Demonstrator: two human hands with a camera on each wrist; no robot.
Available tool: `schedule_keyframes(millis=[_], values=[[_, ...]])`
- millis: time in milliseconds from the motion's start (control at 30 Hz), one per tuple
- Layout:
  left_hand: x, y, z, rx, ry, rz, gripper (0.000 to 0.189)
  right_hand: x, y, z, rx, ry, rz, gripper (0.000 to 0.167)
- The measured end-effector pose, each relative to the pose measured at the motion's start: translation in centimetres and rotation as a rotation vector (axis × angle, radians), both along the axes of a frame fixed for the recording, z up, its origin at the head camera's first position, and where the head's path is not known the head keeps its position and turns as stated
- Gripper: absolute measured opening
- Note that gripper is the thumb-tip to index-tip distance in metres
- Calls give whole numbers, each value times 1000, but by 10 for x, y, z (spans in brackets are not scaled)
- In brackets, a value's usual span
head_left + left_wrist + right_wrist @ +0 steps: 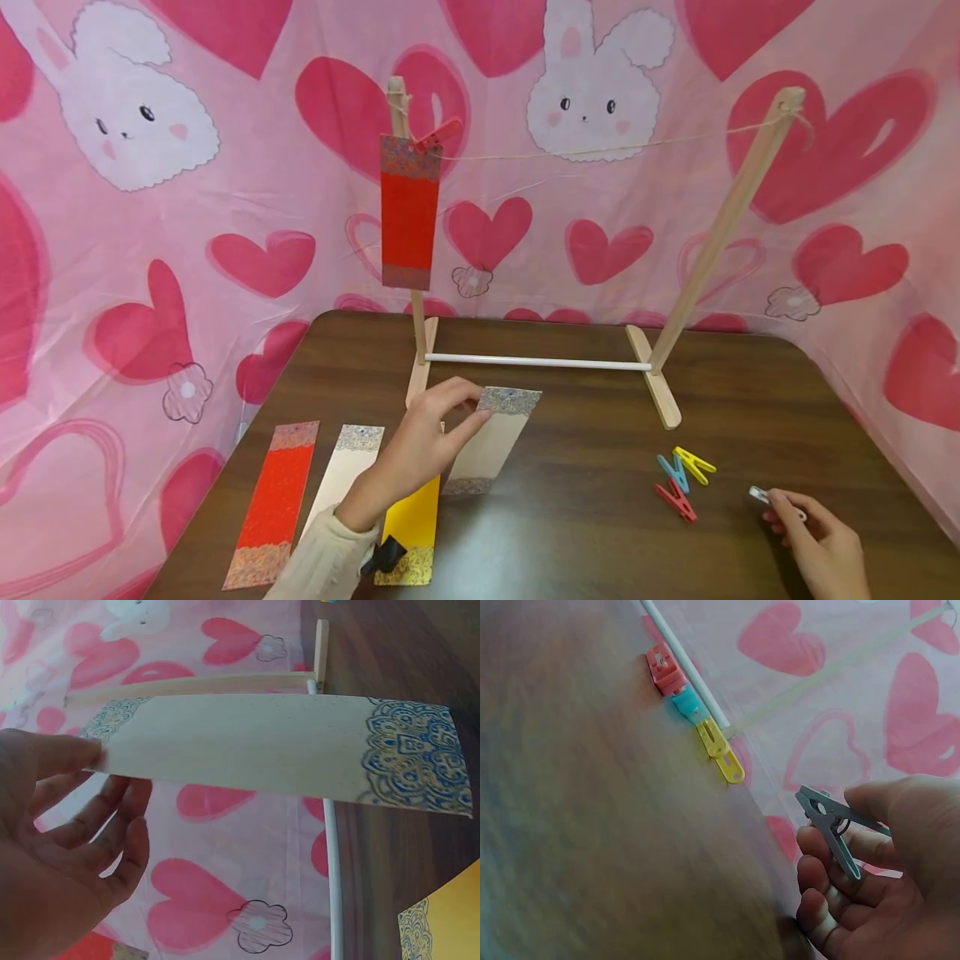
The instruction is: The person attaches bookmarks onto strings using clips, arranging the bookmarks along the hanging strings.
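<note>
My left hand (427,433) pinches one end of a cream paper strip (491,442) with patterned blue-and-gold ends, holding it tilted above the table. In the left wrist view the cream strip (255,742) stretches out from between thumb and fingers. At the right, my right hand (817,542) holds a grey clothespin (761,495) between thumb and fingers; its two legs show in the right wrist view (832,829). Beside that hand lie a yellow clothespin (695,465), a blue clothespin (673,473) and a red clothespin (677,500).
A wooden stand (720,242) with a string (585,153) between its posts is at the back. A red strip (408,221) hangs from the string's left end by a red clothespin (438,134). Red (273,500), cream (345,467) and yellow (411,521) strips lie at left.
</note>
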State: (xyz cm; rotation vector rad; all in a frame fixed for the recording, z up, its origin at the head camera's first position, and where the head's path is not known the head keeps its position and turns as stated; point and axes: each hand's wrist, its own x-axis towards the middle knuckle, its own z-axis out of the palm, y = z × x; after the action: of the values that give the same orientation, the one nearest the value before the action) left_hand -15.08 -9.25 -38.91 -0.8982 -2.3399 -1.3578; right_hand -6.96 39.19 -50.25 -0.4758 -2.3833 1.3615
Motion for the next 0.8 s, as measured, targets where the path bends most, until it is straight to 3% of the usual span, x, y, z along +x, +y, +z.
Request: schedule_keyframes(millis=[167, 300, 400, 567, 700, 800], values=[[1, 4, -2, -67, -8, -59, 10, -1, -2, -1, -37, -2, -39, 15], [1, 3, -2, -69, -18, -51, 8, 0, -1, 1, -76, 18, -71, 24], [1, 1, 0, -31, -24, -29, 8, 0, -2, 8, -41, 55, -45, 37], [0, -7, 4, 45, -18, 15, 9, -5, -8, 34, 121, 123, 86, 43], [-3, -14, 6, 76, -15, 45, 10, -9, -17, 62, 231, 182, 147, 33], [-5, -18, 6, 88, -13, 60, 8, -10, -23, 79, 230, 230, 159, 23]])
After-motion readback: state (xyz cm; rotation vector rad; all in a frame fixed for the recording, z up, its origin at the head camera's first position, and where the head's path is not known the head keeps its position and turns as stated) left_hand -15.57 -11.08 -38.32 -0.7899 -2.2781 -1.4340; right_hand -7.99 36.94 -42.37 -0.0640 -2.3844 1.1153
